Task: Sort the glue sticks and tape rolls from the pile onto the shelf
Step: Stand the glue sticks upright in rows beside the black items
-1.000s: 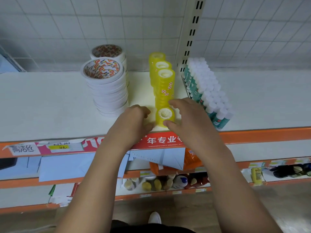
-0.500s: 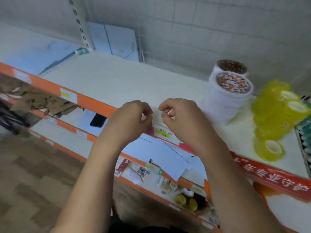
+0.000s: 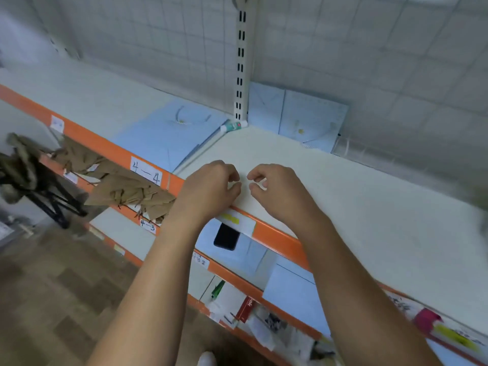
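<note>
Tape rolls gone from view, left hand (image 3: 211, 190) and right hand (image 3: 280, 192) empty, loosely curled, just apart, over front edge of shelf (image 3: 348, 202).

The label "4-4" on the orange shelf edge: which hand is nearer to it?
Left. The left hand is just right of the label; the right hand is farther right, beyond the left hand.
</note>
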Tool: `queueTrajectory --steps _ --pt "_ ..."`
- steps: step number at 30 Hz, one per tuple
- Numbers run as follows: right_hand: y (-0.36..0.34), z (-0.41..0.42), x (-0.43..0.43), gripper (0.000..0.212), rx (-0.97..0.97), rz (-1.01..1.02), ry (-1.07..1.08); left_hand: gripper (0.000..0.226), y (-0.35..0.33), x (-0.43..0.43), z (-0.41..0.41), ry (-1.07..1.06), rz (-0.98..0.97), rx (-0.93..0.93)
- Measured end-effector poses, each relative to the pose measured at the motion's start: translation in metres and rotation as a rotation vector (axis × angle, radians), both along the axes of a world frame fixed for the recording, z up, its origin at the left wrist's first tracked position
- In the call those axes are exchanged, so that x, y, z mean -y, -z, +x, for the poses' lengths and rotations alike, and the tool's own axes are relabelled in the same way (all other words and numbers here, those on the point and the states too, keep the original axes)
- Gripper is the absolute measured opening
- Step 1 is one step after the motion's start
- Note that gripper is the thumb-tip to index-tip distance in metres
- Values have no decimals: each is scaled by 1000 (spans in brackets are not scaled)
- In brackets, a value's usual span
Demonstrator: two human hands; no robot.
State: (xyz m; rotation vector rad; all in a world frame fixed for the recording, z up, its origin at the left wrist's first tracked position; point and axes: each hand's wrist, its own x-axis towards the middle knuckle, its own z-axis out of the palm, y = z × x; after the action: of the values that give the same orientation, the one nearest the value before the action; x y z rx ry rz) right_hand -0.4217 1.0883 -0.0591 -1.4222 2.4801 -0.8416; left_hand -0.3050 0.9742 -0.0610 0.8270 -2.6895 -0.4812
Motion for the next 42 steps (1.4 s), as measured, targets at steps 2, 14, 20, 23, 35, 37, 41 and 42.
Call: queueTrajectory --steps 2,14,20,23,35,37,41,42 --pt "3 -4 29 23 -1 18 12 22 2 28 -7 12 14 8" --pt "14 -71 177 40 -142 63 127 24 15 113 -59 13 12 -15" --pt "26 -91 197 57 -268 221 130 24 22 125 -61 25 -18 -27" --pt "29 -91 197 44 -372 293 185 23 21 124 -60 41 3 -29" --pt "0 -53 97 26 -54 62 260 19 21 79 -52 171 21 -74" --pt "-2 -44 61 23 -48 5 327 19 20 58 -52 233 19 -61" --pt "-1 -24 -22 17 -53 -99 435 21 14 3 -58 375 0 -64" --pt "-1 -20 -42 17 -45 -116 460 22 12 -12 -61 407 -10 -64"
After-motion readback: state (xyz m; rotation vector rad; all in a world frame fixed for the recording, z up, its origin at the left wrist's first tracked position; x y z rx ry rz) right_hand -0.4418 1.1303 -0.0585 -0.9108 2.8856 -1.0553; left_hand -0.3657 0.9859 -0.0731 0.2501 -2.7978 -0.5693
